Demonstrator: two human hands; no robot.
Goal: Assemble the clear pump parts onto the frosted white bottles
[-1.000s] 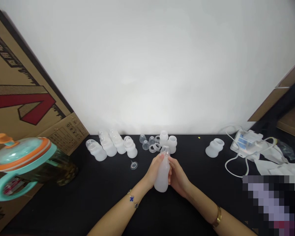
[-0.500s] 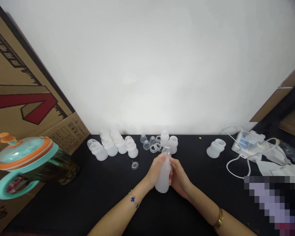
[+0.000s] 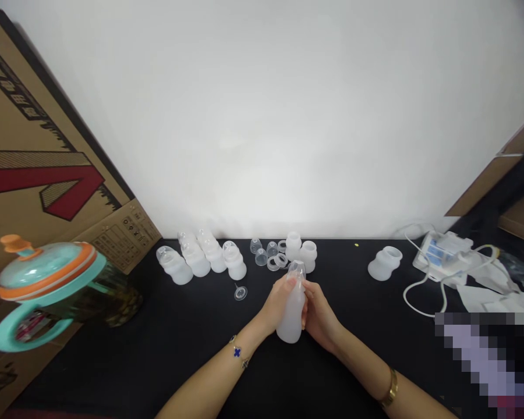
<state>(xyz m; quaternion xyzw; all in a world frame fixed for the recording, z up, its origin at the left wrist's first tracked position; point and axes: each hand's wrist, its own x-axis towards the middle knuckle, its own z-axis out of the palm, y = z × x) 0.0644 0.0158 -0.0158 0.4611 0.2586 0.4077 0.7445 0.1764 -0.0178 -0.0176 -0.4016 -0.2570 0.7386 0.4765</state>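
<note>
Between my two hands a frosted white baby bottle with a clear cap leans slightly over the black table. My left hand is closed around its upper left side, the thumb near the cap. From the right, my right hand grips the neck, its other fingers partly hidden behind the bottle. Just beyond stand uncapped bottle bodies. Beside them lie several clear domed caps and clear rings. A clear nipple rests on the table left of my hands.
Several capped bottles stand at the back left. A teal-lidded jug is by a cardboard box. On the right are a single open bottle, a white cable and a white-and-blue package. A white wall closes off the back.
The view has shifted very slightly. Both hands stay on the bottle in nearly the same pose, and nothing else has visibly moved.
</note>
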